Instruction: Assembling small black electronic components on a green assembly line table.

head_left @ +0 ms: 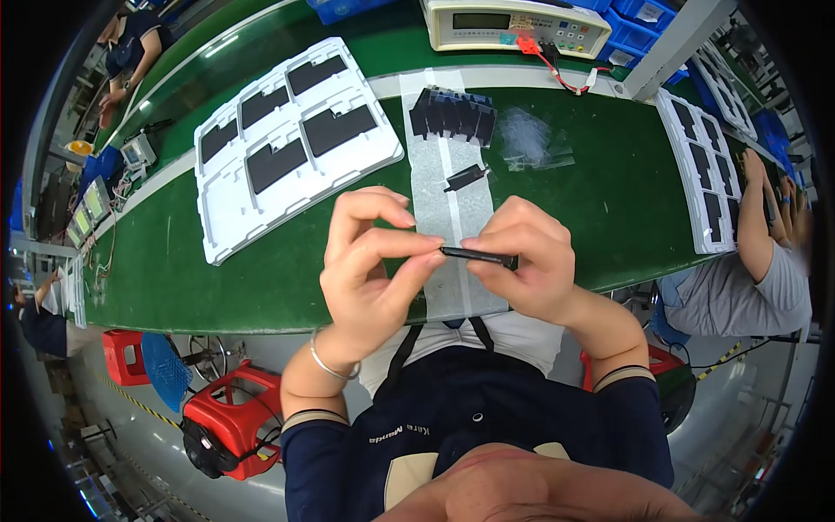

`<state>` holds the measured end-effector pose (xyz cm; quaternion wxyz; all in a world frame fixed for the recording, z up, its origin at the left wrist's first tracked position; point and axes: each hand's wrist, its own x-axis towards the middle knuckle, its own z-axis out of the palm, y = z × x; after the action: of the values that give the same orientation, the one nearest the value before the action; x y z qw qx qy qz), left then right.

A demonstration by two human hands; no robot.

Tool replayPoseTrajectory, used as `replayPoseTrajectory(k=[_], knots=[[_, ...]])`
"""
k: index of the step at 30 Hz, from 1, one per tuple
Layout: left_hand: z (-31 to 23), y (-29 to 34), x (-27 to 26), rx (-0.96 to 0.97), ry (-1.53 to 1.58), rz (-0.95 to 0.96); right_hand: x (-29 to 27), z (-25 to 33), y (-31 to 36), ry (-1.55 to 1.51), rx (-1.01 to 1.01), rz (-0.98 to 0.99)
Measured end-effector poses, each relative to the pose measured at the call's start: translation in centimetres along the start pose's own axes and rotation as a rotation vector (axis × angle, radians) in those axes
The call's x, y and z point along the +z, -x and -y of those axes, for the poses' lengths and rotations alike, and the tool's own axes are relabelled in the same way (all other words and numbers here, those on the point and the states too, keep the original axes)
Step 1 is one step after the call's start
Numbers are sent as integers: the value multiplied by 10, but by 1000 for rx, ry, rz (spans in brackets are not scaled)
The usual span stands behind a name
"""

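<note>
A thin, flat black piece (477, 255) is held edge-on above the near edge of the bench; its exact kind I cannot make out. My right hand (537, 261) grips its right end between thumb and fingers. The thumb and index finger of my left hand (364, 265) pinch at its left tip, the other fingers curled loosely. Under both hands runs a pale grey mat strip (444, 209). On the strip lies a small black piece with a narrow tab (466, 178). Farther back, several dark, glossy pieces (450, 115) lie side by side in a row.
A white tray (287, 198) with dark flat pieces lies at left, another white tray (691, 174) at right beside a co-worker (739, 287). Clear plastic film scraps (527, 139) lie right of the strip. A bench meter (513, 28) with red and black leads stands behind, near a metal post (674, 56).
</note>
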<state>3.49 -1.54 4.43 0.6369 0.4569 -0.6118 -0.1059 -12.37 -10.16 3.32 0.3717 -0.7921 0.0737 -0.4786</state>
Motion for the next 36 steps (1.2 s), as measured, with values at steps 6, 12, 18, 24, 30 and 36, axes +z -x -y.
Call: replayPoseTrajectory(k=[6,12,18,24,30,36], knots=[[-7,11,12,193,-293,-182,11,5,3,213,-194,-169],[-1,12,27,249,-361,-225,15,6,6,316,-195,-233],[-3,21,45,171,-390,-98,21,-1,2,455,-215,-361],[-13,20,40,82,-578,72,8,-1,1,332,-67,-255],[6,25,21,49,-297,-179,-2,2,13,-99,258,-130],[3,20,19,18,-161,-130,2,-1,14,-157,291,-96]])
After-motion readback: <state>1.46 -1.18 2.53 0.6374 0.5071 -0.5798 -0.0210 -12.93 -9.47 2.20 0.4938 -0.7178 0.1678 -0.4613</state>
